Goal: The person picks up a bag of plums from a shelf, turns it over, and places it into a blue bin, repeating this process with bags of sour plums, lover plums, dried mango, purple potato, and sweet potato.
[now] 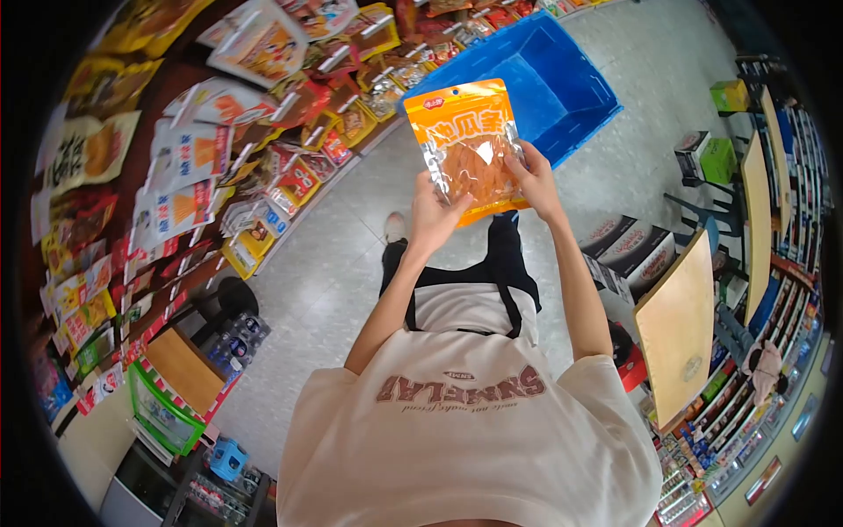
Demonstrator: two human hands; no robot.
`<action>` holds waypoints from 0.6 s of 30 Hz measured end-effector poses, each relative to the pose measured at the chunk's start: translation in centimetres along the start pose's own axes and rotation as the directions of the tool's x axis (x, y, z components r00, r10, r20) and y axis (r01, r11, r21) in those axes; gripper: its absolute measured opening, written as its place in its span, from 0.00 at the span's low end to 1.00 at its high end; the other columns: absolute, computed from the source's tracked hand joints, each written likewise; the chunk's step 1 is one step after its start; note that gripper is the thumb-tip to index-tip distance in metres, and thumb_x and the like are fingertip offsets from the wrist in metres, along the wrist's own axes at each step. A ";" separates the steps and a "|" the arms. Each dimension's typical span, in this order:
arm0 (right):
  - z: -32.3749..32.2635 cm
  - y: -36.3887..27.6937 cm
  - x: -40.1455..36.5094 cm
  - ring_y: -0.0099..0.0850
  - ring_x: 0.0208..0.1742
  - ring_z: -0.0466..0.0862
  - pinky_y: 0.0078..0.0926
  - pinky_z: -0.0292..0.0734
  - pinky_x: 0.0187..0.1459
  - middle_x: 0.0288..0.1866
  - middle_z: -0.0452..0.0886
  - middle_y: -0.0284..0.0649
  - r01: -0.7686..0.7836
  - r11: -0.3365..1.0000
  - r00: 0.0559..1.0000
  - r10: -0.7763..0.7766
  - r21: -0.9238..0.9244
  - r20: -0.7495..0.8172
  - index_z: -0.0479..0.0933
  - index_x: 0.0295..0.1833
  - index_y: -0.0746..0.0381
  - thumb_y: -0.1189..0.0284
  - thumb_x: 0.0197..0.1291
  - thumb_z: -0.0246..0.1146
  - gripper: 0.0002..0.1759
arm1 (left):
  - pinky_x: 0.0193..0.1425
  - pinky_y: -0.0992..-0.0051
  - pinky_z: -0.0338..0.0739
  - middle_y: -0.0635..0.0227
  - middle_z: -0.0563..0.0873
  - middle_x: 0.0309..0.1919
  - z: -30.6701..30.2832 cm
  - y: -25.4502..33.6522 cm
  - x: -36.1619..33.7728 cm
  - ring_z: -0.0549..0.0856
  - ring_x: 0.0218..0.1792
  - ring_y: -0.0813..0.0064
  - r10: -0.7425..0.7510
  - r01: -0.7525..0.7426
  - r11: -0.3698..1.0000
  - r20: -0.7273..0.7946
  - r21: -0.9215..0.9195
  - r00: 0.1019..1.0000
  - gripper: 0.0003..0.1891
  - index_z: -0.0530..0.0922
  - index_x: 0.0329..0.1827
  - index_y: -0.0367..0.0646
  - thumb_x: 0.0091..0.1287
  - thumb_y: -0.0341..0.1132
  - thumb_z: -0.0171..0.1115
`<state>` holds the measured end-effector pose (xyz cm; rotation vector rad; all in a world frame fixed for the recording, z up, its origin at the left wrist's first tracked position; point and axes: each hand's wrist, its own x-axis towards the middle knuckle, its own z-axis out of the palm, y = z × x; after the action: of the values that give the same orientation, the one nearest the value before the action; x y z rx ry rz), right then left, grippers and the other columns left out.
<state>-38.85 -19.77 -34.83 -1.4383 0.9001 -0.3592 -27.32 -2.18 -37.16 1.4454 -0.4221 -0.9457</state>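
An orange snack pouch with a clear window is held up in front of me, its dried orange pieces showing through. My left hand grips its lower left edge, thumb across the front. On the lower right edge, my right hand is closed the same way. The fingers behind the pouch are hidden. Just beyond the pouch, a blue plastic crate stands on the floor, and the part of it that I can see inside is bare.
Shelves of hanging snack packets run along the left. To the right are cartons, a wooden board and more stocked shelves. Bottled drinks sit at lower left. Grey tiled floor lies between.
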 end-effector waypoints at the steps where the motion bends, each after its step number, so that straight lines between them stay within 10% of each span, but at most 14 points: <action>1: -1.9 1.0 1.5 0.22 0.50 0.83 0.23 0.79 0.52 0.51 0.84 0.39 -0.022 1.000 1.000 0.022 -0.020 0.014 0.73 0.64 0.71 0.72 0.71 0.61 0.21 | 0.57 0.72 0.83 0.56 0.82 0.52 1.9 -1.8 1.6 0.86 0.54 0.69 -0.016 0.017 0.999 -0.016 0.034 1.000 0.28 0.62 0.62 0.34 0.63 0.17 0.67; 6: -11.3 12.2 11.9 0.30 0.47 0.85 0.28 0.79 0.51 0.48 0.86 0.47 0.026 0.968 0.998 -0.011 -0.248 0.061 0.73 0.63 0.73 0.67 0.66 0.65 0.26 | 0.55 0.72 0.82 0.56 0.83 0.51 11.1 -9.1 10.3 0.86 0.51 0.70 -0.075 0.085 0.994 -0.150 0.063 0.986 0.27 0.65 0.62 0.33 0.63 0.22 0.68; 9: -14.6 15.9 16.8 0.36 0.44 0.87 0.31 0.79 0.48 0.45 0.86 0.51 -0.059 0.954 0.988 0.097 -0.296 0.116 0.74 0.63 0.72 0.66 0.63 0.66 0.28 | 0.54 0.71 0.80 0.55 0.82 0.51 15.5 -11.8 14.6 0.85 0.50 0.69 -0.490 0.498 0.864 -0.346 -0.073 0.800 0.31 0.66 0.63 0.34 0.60 0.32 0.72; 18: -17.0 28.2 30.4 0.30 0.46 0.86 0.29 0.79 0.46 0.48 0.86 0.46 -0.218 0.812 0.919 0.358 -0.541 0.167 0.72 0.66 0.69 0.70 0.65 0.63 0.25 | 0.65 0.56 0.74 0.56 0.79 0.63 19.9 -27.0 26.1 0.80 0.63 0.62 -0.757 0.612 0.651 -0.323 -0.450 0.567 0.34 0.65 0.71 0.47 0.62 0.36 0.68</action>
<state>-39.94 -48.73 -69.05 -1.7473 1.0229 0.3318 -34.65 -30.87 -67.63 1.5194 0.7272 -1.1392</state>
